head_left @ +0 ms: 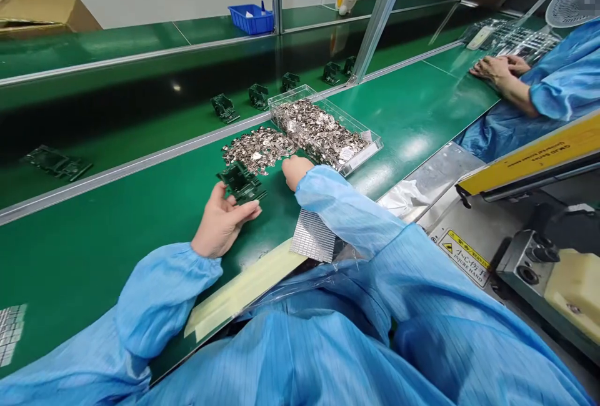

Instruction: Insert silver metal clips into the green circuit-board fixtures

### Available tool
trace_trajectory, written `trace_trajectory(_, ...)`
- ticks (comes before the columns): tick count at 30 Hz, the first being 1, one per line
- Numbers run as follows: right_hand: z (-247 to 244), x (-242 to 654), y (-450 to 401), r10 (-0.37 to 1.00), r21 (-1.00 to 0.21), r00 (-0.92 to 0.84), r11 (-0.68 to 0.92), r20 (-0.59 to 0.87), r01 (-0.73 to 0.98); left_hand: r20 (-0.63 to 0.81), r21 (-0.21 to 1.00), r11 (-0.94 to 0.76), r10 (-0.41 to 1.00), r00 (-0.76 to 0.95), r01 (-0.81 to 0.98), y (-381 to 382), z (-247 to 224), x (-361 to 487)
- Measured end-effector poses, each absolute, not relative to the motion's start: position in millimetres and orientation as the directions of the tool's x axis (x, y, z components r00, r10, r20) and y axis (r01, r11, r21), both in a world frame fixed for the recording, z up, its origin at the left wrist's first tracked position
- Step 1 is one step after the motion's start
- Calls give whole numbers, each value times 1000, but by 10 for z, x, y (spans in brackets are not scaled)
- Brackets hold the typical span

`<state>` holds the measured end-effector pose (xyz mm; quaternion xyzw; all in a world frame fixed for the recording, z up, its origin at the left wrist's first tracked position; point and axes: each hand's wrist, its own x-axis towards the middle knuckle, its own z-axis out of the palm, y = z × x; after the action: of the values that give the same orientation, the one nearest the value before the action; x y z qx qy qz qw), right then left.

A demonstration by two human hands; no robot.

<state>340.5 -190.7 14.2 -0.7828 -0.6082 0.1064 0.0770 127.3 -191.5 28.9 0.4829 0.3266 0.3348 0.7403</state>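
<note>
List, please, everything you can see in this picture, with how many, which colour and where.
green belt: one, green, under the hands
moulded part: one, dark green, between the hands
moulded parts: six, dark green, on the farther belt
plastic box: one, clear, on the belt, full of metal pieces
loose metal pieces: many, silver, heaped beside the box
foil bag: one, silver, right of the belt
blue basket: one, blue, far shelf
cardboard box: one, brown, far left
co-worker's hands: two, upper right
left hand: one, against the moulded part
right hand: one, beside the loose metal pieces
sleeves: two, blue, on the arms
</note>
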Motion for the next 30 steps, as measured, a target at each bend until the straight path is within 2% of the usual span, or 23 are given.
trace_trajectory(3, 219, 3386, -2015, 963, -155, 243, -260, -117, 953, -164, 911, 357, 773, 613, -206, -2011, 322, 1423)
trace_trajectory(7, 254, 3405, -2140, 966, -108, 230, -243, -118, 964, -191, 890, 404, 753, 630, -212, -2064, 243, 1442)
trace_trajectory(11, 223, 3449, -2205, 966, -138, 243, -254, -90, 957, -228, 870, 442, 754, 617, -219, -2055, 171, 1383)
trace_trajectory(14, 259, 3475, -2299, 944, -198, 330, -329, -31, 923, -236, 863, 460, 734, 637, -210, -2050, 156, 1361)
trace_trajectory(17, 378, 3431, -2575, 911, -282, 409, -379, 54, 882, -227, 852, 470, 729, 646, -231, -2062, 156, 1362)
trace_trajectory(20, 478, 3230, -3014, 906, -497, 405, -299, 119, 814, -219, 840, 474, 742, 634, -264, -2123, 166, 1387)
trace_trajectory(21, 483, 3126, -3156, 897, -717, 419, -202, 137, 667, -217, 836, 475, 746, 630, -275, -2158, 173, 1399)
trace_trajectory(22, 470, 3009, -3277, 890, -869, 440, -119, 121, 480, -216, 831, 479, 747, 629, -284, -2200, 180, 1414)
trace_trajectory(23, 442, 2886, -3371, 879, -948, 468, -66, 92, 310, -218, 825, 487, 741, 635, -285, -2247, 189, 1428)
trace_trajectory(24, 400, 2764, -3433, 864, -986, 499, -21, 65, 164, -223, 819, 501, 728, 649, -280, -2294, 198, 1440)
trace_trajectory(26, 300, 2552, -3471, 820, -999, 572, 30, 33, 15, -232, 805, 529, 697, 678, -268, -2378, 213, 1456)
trace_trajectory(30, 156, 2344, -3387, 753, -995, 652, 103, 90, 19, -247, 791, 554, 676, 694, -259, -2447, 227, 1448)
